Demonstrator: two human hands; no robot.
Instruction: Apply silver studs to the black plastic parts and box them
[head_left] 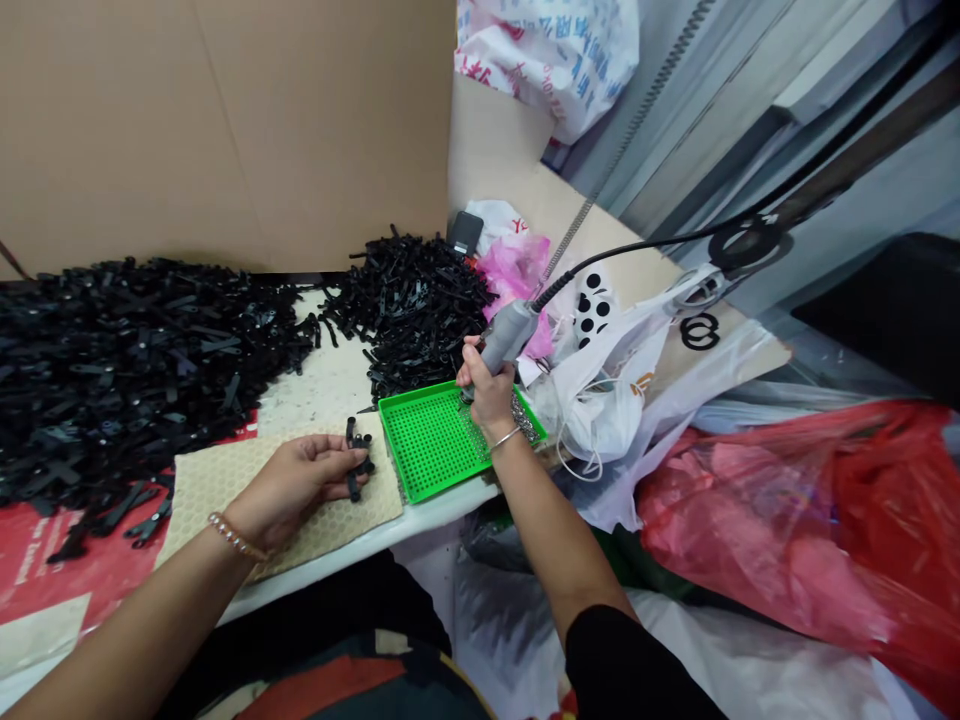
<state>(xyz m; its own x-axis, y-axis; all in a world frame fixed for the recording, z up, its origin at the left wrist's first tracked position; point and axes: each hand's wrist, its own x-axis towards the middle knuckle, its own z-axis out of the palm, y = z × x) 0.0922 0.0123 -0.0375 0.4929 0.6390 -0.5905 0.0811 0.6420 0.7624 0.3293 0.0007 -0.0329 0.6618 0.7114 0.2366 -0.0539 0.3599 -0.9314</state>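
My left hand (296, 482) rests on a beige honeycomb mat (225, 478) and pinches a small stack of black plastic strips (355, 455) between its fingertips. My right hand (487, 388) is wrapped round a grey electric screwdriver (508, 335), tip pointing down into a green perforated tray (427, 445). A black cable (637, 245) runs from the tool's top up to the right. The tray's right edge holds a patch of small metal parts (523, 415), too small to name.
Large heaps of black plastic strips (112, 350) cover the table's left, with a second heap (412, 300) behind the tray. A cardboard wall (225, 130) stands at the back. White bags (622, 380), a pink bag (517, 265) and a red bag (810, 520) crowd the right.
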